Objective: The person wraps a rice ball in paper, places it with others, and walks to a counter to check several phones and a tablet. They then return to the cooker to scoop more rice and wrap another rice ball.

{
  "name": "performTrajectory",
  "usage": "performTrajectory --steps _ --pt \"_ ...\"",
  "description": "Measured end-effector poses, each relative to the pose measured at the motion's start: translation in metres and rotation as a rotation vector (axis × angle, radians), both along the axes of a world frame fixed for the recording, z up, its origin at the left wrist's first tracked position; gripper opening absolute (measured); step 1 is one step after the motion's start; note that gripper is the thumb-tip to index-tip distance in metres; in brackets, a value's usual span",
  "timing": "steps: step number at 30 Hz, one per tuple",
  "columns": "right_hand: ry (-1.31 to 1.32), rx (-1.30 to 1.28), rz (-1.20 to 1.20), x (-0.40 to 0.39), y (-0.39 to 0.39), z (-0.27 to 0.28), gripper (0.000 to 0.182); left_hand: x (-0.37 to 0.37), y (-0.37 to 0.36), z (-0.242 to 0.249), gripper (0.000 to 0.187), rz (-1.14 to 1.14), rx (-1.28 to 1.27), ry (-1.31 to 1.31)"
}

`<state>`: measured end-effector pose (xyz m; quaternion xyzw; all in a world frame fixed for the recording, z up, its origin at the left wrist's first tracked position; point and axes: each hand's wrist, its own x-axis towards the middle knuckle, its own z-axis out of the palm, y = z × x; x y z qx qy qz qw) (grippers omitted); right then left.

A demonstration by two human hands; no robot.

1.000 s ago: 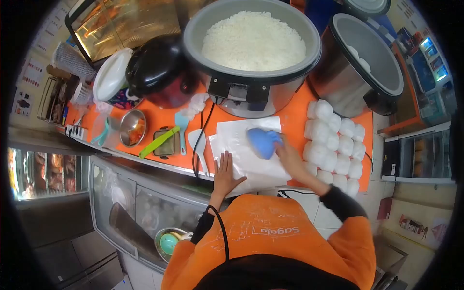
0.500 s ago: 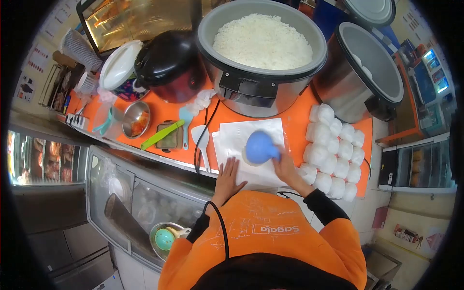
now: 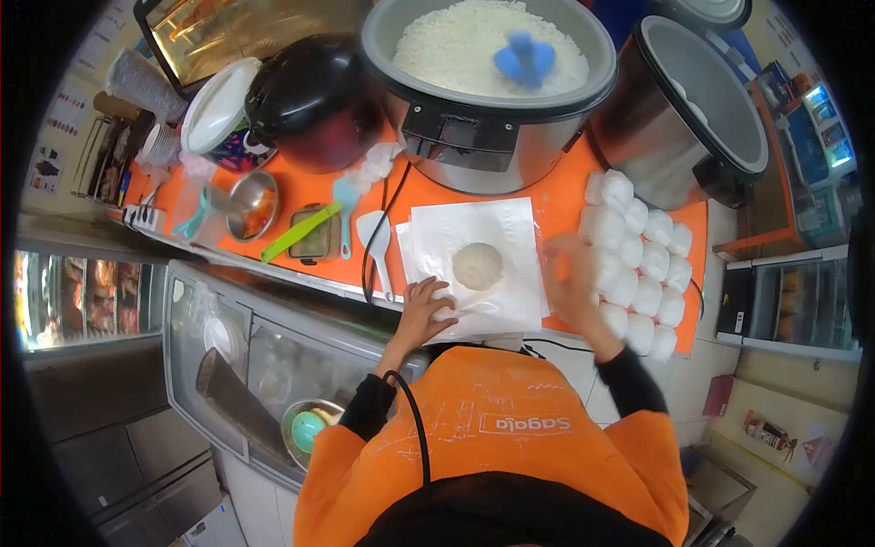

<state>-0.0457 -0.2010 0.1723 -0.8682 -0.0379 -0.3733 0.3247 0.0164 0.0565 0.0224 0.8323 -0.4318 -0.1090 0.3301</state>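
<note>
A round, flattened mound of rice [image 3: 478, 266] lies on the white wrapping paper [image 3: 492, 312], where the sheets are stacked on the orange table. My left hand [image 3: 425, 313] rests at the paper's lower left edge, fingers apart and slightly bent. To the right of the paper, my right hand [image 3: 574, 283] is smeared by motion beside the white wrapped packs [image 3: 621, 284]; its fingers cannot be made out. A blue scoop [image 3: 525, 62], itself blurred, is on the rice in the large cooker [image 3: 492, 173], apart from both hands.
A second cooker [image 3: 670, 118] stands at the right with wrapped packs inside. Left of the paper lie a white rice paddle [image 3: 373, 239], a light-blue spatula [image 3: 345, 219], green tongs [image 3: 300, 233] and a metal bowl [image 3: 254, 207]. A black cable [image 3: 387, 219] crosses the table.
The blue scoop has left my right hand and the paper and is now in the cooker's rice, uncovering the rice mound. My right hand moved right; my left fingers bent slightly.
</note>
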Motion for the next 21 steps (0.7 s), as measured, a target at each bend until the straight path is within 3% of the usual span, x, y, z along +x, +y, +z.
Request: performTrajectory --steps 1,3,10,18,21 --pt "0.404 0.231 0.091 -0.02 0.016 -0.029 0.017 0.0 0.0 -0.001 0.024 0.001 -0.007 -0.005" --pt "0.608 -0.019 0.168 -0.048 0.025 -0.101 0.016 0.0 0.002 -0.005 0.023 0.004 -0.015 -0.005" --pt "0.565 0.018 0.107 -0.072 0.021 -0.164 0.017 0.007 0.001 -0.007 0.021 -0.018 -0.048 0.051" --pt "0.643 0.092 0.193 -0.057 0.008 -0.157 0.017 0.01 0.003 -0.01 0.016 -0.026 -0.053 0.108" --pt "0.817 0.112 0.244 -0.049 0.0 -0.15 0.015 0.011 0.002 -0.002 0.017 -0.074 0.01 0.046"
